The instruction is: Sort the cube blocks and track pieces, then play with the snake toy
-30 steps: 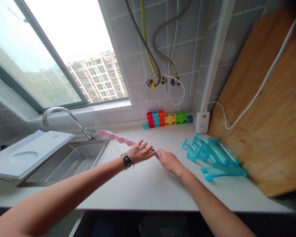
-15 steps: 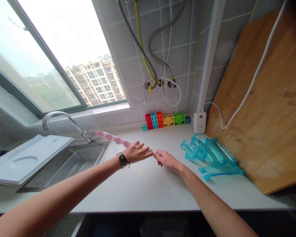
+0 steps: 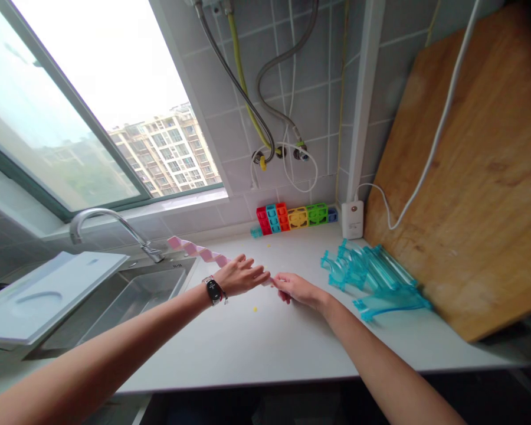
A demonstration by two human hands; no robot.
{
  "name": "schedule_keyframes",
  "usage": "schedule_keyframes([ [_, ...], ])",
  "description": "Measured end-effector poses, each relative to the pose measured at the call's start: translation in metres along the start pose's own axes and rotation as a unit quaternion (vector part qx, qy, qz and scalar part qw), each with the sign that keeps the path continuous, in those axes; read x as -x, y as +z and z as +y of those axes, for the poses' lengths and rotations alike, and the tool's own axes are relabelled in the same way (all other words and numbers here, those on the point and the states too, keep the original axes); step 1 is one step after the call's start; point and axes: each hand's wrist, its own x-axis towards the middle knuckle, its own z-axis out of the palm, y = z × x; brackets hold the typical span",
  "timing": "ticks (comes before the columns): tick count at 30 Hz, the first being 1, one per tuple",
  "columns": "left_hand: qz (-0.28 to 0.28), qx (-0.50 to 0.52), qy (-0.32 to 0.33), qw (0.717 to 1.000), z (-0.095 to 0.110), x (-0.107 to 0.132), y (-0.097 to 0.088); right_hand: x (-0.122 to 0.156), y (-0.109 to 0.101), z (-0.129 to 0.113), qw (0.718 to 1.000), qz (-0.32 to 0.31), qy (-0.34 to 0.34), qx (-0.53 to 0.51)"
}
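Note:
A long pink zigzag strip of diamond-shaped segments (image 3: 198, 251), much like a snake puzzle, slants above the white counter, its far end toward the faucet. My left hand (image 3: 240, 275), with a dark watch at the wrist, is closed over its middle, palm down. The strip's near end is pinched between the thumb and fingers of my right hand (image 3: 292, 286). A short piece of the strip shows between my hands; the part under my left fingers is hidden.
Colourful plastic blocks (image 3: 297, 218) line the wall. Several clear teal plastic pieces (image 3: 371, 268) lie at right, before a wooden board (image 3: 460, 177) and a white plugged-in box (image 3: 352, 219). At left are a sink (image 3: 137, 295), a faucet (image 3: 110, 215) and a white panel (image 3: 57, 289).
My left hand has drawn slightly away from my right, so more of the pink strip shows between them. The whole view has shifted a little.

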Motion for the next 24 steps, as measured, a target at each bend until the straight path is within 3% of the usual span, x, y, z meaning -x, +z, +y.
schedule_keyframes([
  [9, -0.018, 0.034, -0.012, 0.999, -0.003, 0.000, -0.010, 0.008, -0.001, -0.009, 0.997, -0.052, 0.024, -0.053],
  [13, -0.022, 0.059, 0.013, 0.998, -0.004, 0.001, -0.014, 0.010, 0.000, -0.008, 0.996, -0.074, 0.021, -0.034],
  [24, -0.033, 0.123, -0.037, 0.991, -0.015, 0.000, -0.022, 0.027, 0.003, -0.037, 0.990, -0.111, -0.067, -0.049],
])
